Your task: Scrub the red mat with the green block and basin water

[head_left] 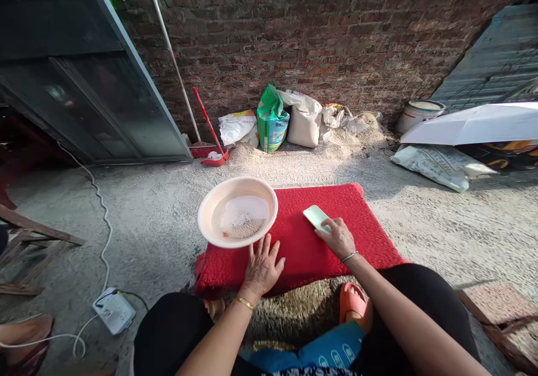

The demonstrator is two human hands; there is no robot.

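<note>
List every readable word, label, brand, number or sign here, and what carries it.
Nothing can be read with certainty.
Green bag: printed characters, too small.
White-and-orange bag: printing, blurred.
Sack by the white umbrella: faint printing, blurred.
Blue material between the knees: white outlined marks, unreadable.
</note>
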